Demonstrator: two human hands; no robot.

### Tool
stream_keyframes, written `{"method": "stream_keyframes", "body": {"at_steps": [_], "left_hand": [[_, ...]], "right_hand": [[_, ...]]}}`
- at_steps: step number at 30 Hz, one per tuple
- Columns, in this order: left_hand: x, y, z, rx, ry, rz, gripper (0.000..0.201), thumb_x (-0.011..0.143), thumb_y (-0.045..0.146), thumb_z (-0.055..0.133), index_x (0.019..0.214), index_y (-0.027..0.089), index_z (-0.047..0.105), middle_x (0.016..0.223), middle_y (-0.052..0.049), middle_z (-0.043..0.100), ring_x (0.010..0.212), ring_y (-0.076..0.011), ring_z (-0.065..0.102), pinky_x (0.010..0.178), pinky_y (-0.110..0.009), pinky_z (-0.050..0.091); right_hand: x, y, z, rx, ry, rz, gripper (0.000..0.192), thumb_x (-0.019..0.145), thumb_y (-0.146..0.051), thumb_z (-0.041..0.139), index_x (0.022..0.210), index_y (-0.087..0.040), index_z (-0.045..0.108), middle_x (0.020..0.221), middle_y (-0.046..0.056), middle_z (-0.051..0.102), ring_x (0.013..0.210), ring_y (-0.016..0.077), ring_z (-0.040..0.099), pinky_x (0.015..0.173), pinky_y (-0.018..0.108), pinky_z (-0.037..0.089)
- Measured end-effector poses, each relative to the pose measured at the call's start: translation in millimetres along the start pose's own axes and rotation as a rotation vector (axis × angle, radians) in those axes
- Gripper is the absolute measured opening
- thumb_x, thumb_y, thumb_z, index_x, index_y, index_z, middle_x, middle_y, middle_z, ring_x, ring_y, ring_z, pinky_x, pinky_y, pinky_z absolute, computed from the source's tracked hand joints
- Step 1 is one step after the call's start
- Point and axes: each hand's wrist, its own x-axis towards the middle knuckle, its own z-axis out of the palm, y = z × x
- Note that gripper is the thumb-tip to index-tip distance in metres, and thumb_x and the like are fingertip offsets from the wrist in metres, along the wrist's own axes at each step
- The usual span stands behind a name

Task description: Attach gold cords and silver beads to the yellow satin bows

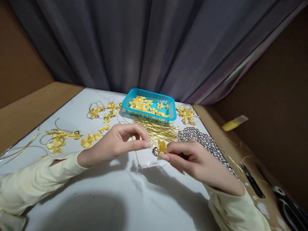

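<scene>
My left hand pinches a thin gold wire between thumb and fingertips; the wire hangs down toward the white table. My right hand pinches a small yellow ribbon bow with a silver bead beside it. The fingertips of both hands almost meet above the table's middle. Both sleeves are pale yellow.
A turquoise basket of yellow bows stands at the back. In front of it lies a pile of gold wires, and silver beads lie to the right. Finished bow pieces are scattered left. Dark scissors lie on cardboard at right.
</scene>
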Motion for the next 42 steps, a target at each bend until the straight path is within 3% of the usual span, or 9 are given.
{"method": "stream_keyframes", "body": {"at_steps": [19, 26, 30, 33, 37, 42], "left_hand": [[-5, 0, -2.6, -0.07, -0.058, 0.106, 0.023, 0.088, 0.019, 0.048, 0.081, 0.019, 0.07, 0.084, -0.003, 0.069, 0.085, -0.0161, 0.06, 0.082, -0.03, 0.045], [-2, 1, 0.2, 0.185, -0.106, -0.069, 0.014, 0.085, 0.028, 0.055, 0.086, 0.019, 0.066, 0.091, -0.001, 0.067, 0.087, -0.0138, 0.059, 0.079, -0.025, 0.046], [-6, -4, 5.1, 0.241, -0.148, 0.005, 0.016, 0.078, 0.027, 0.065, 0.091, 0.019, 0.065, 0.095, -0.001, 0.067, 0.087, -0.0138, 0.06, 0.081, -0.025, 0.047], [-10, -4, 7.3, 0.292, -0.11, 0.059, 0.012, 0.079, 0.025, 0.063, 0.088, 0.017, 0.065, 0.09, -0.003, 0.068, 0.084, -0.0142, 0.061, 0.077, -0.025, 0.048], [-11, -2, 7.5, 0.347, -0.094, 0.031, 0.012, 0.082, 0.026, 0.059, 0.09, 0.018, 0.064, 0.087, -0.003, 0.067, 0.081, -0.0141, 0.06, 0.071, -0.023, 0.048], [-8, -3, 7.3, 0.233, -0.154, -0.048, 0.013, 0.085, 0.027, 0.055, 0.091, 0.019, 0.062, 0.088, 0.0, 0.064, 0.079, -0.0109, 0.057, 0.072, -0.02, 0.047]], "right_hand": [[-1, -1, -1, 0.015, -0.033, -0.075, 0.031, 0.089, -0.026, 0.048, 0.06, -0.014, 0.054, 0.047, -0.006, 0.035, 0.044, 0.0042, 0.032, 0.045, 0.018, 0.028], [0, 0, -1, 0.097, -0.036, -0.067, 0.031, 0.088, -0.028, 0.051, 0.06, -0.013, 0.055, 0.047, -0.006, 0.039, 0.044, 0.0038, 0.034, 0.043, 0.018, 0.028], [3, 0, 0, 0.19, -0.037, 0.004, 0.035, 0.085, -0.036, 0.054, 0.059, -0.013, 0.052, 0.047, -0.005, 0.042, 0.044, 0.0041, 0.036, 0.042, 0.018, 0.028], [5, 0, 0, 0.238, -0.067, 0.054, 0.036, 0.085, -0.04, 0.054, 0.059, -0.013, 0.051, 0.048, -0.005, 0.043, 0.043, 0.0041, 0.036, 0.042, 0.018, 0.028], [5, 4, 0, 0.28, -0.109, 0.062, 0.033, 0.086, -0.038, 0.051, 0.066, -0.013, 0.054, 0.048, -0.005, 0.043, 0.043, 0.0041, 0.036, 0.042, 0.018, 0.027], [5, 9, 1, 0.316, -0.13, 0.059, 0.028, 0.088, -0.034, 0.05, 0.072, -0.012, 0.056, 0.05, -0.005, 0.043, 0.045, 0.0042, 0.037, 0.044, 0.018, 0.03]]}}
